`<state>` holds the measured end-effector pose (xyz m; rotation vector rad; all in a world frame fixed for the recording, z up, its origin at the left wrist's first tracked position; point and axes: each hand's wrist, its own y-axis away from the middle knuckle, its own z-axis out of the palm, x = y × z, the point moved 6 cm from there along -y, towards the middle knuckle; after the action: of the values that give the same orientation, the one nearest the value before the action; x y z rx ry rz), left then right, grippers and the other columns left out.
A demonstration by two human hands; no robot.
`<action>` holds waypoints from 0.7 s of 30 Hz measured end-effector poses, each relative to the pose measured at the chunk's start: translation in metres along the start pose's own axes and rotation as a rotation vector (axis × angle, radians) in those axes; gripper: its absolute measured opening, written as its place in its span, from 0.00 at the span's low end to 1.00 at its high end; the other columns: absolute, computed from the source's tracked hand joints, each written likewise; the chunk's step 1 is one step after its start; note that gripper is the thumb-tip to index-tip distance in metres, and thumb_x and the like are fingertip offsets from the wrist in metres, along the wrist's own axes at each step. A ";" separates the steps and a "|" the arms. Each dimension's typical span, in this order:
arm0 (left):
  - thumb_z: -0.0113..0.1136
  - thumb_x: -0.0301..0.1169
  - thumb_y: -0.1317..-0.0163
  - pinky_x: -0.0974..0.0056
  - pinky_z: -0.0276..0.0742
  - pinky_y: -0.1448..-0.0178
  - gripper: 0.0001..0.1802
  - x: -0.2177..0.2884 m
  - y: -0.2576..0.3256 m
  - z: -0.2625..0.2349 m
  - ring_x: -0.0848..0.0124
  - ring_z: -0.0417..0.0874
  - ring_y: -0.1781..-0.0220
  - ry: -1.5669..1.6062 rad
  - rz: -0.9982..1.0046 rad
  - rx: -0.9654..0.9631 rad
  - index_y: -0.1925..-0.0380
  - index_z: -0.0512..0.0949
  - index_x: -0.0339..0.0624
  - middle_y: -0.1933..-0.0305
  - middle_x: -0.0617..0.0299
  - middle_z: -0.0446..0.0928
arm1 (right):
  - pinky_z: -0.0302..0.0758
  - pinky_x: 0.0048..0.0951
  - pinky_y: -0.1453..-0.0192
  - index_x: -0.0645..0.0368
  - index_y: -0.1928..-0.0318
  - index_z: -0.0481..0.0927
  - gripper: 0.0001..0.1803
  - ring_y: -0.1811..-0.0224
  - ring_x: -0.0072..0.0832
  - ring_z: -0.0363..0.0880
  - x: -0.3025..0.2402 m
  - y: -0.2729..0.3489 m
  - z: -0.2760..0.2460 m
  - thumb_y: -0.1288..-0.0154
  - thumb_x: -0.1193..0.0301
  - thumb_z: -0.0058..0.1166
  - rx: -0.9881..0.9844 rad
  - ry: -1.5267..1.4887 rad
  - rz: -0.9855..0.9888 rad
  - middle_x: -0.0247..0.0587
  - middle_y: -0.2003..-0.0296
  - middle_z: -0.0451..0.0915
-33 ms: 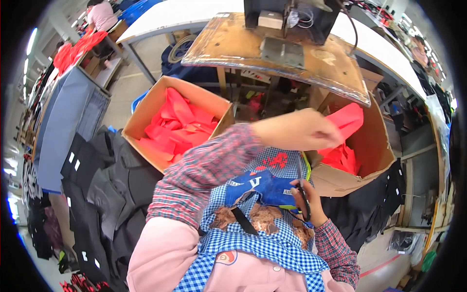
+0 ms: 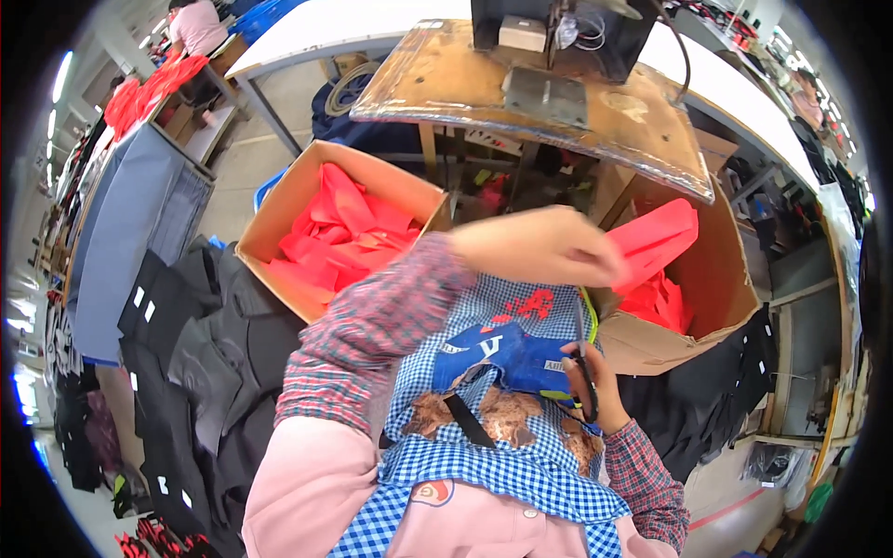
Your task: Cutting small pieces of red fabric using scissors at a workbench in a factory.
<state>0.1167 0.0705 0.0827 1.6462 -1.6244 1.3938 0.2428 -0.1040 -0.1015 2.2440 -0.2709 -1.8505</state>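
My left hand (image 2: pixel 549 249) reaches across in front of me, its fingertips smeared by motion. They overlap the near end of a long red fabric piece (image 2: pixel 662 244), and whether they grip it cannot be made out. That piece slants up out of the right cardboard box (image 2: pixel 712 321), above more red pieces (image 2: pixel 656 305). Closed around black-handled scissors (image 2: pixel 585 386), my right hand (image 2: pixel 609 395) is near my lap, the blades pointing up and away. Blue checked apron cloth (image 2: pixel 446 372) with a blue printed panel (image 2: pixel 474 358) and red scraps (image 2: pixel 528 305) lies below both hands.
A left cardboard box (image 2: pixel 270 237) holds red fabric pieces (image 2: pixel 349 228). Dark garments (image 2: pixel 200 344) are heaped at left, more (image 2: pixel 684 423) at right. A worn wooden machine table (image 2: pixel 446 79) stands ahead. Another person (image 2: pixel 197 28) sits far left.
My left hand has moved a little to the left, exposing more of the red piece in the right box. My right hand with the scissors stays nearly in place.
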 end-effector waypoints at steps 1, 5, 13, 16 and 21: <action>0.61 0.32 0.31 0.64 0.81 0.46 0.13 -0.008 0.031 -0.016 0.70 0.87 0.55 0.005 -0.087 -0.049 0.53 0.84 0.34 0.57 0.55 0.87 | 0.64 0.17 0.73 0.57 0.46 0.76 0.11 0.77 0.11 0.66 0.009 0.001 -0.008 0.25 0.68 0.55 0.055 0.034 0.026 0.23 0.75 0.69; 0.61 0.30 0.33 0.62 0.80 0.45 0.13 -0.081 0.177 -0.109 0.64 0.87 0.54 -0.318 -0.576 0.376 0.55 0.84 0.31 0.58 0.50 0.87 | 0.65 0.17 0.74 0.59 0.46 0.75 0.11 0.78 0.11 0.67 0.011 0.001 -0.015 0.22 0.68 0.51 0.072 0.049 0.048 0.24 0.76 0.69; 0.68 0.34 0.46 0.54 0.80 0.40 0.22 -0.242 0.409 -0.144 0.52 0.85 0.45 -0.648 -1.274 0.372 0.51 0.84 0.37 0.50 0.44 0.84 | 0.66 0.18 0.73 0.57 0.48 0.77 0.11 0.77 0.11 0.69 -0.007 -0.013 -0.005 0.25 0.67 0.57 0.113 -0.022 0.062 0.23 0.76 0.70; 0.70 0.38 0.48 0.53 0.79 0.38 0.26 -0.286 0.433 -0.119 0.50 0.84 0.43 -0.765 -1.350 0.076 0.49 0.83 0.38 0.48 0.44 0.84 | 0.65 0.17 0.73 0.57 0.47 0.77 0.12 0.77 0.10 0.68 -0.014 -0.014 -0.001 0.26 0.67 0.58 0.079 0.022 0.042 0.23 0.76 0.70; 0.72 0.43 0.48 0.51 0.78 0.37 0.27 -0.316 0.390 -0.074 0.49 0.84 0.44 -0.684 -1.332 0.118 0.51 0.83 0.37 0.49 0.42 0.84 | 0.66 0.17 0.74 0.58 0.47 0.76 0.11 0.78 0.10 0.67 -0.004 -0.006 0.000 0.24 0.68 0.54 0.109 0.106 0.048 0.24 0.76 0.70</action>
<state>-0.2048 0.2003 -0.2877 2.6086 -0.2999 0.2250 0.2422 -0.0970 -0.1000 2.3759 -0.4129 -1.7259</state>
